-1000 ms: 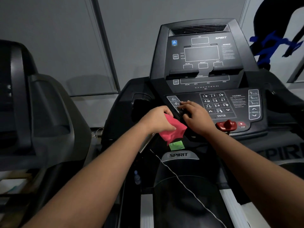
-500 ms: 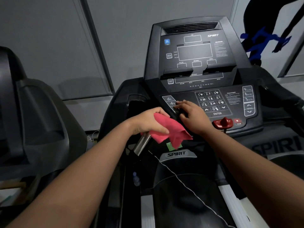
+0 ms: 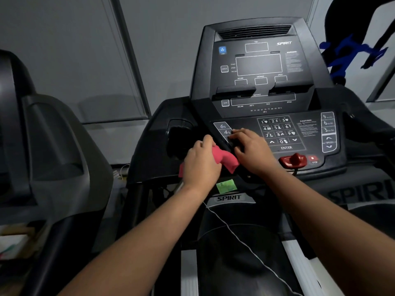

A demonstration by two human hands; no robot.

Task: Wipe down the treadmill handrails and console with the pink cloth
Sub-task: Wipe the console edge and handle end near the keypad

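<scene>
Crumpled pink cloth (image 3: 227, 160), long axis left-right, free end pointing right, gripped by left hand (image 3: 201, 165) at lower-left edge of black treadmill console (image 3: 256, 67); right hand (image 3: 253, 151) rests loose-fingered on keypad (image 3: 277, 133); grey wall (image 3: 74, 60) behind.

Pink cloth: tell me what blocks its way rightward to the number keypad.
The right hand rests on the console between the pink cloth, gripped by the left hand, and the number keypad. Nothing else visible blocks it.
</scene>
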